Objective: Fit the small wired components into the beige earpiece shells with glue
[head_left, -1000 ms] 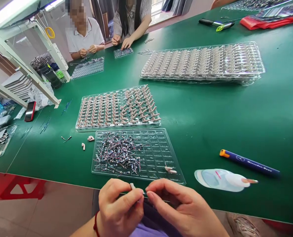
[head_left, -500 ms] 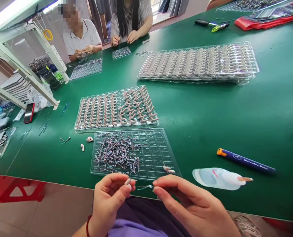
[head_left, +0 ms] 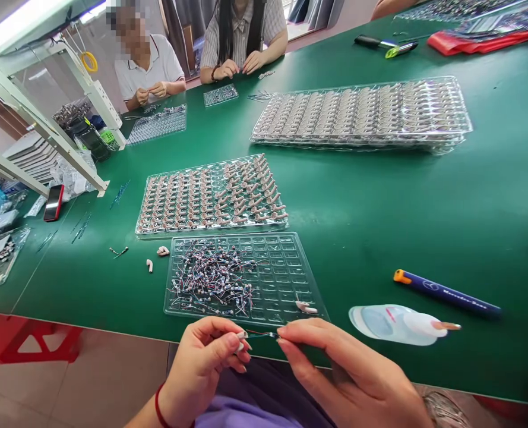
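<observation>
My left hand point(head_left: 208, 359) pinches a small pale plastic shell point(head_left: 242, 336) at the near table edge. My right hand point(head_left: 348, 371) pinches the end of a thin wired component point(head_left: 261, 335) that runs into that shell. Just beyond my hands lies a clear grid tray point(head_left: 281, 273) with a heap of small wired parts point(head_left: 212, 276) on its left half and one pale shell point(head_left: 306, 307) near its front right. Behind it sits a clear tray of pinkish shells point(head_left: 210, 196) in rows.
A stack of filled clear trays point(head_left: 366, 113) stands at the back right. A blue pen-like tool point(head_left: 446, 292) and a lying glue bottle point(head_left: 400, 324) rest to my right. Two loose shells point(head_left: 157, 257) lie left of the grid tray. Two other people work at the far end; a red phone point(head_left: 53, 201) lies left.
My hands have drawn slightly apart, and the thin wire now shows between the shell in the left and the fingertips of the right. The far person's hands shifted.
</observation>
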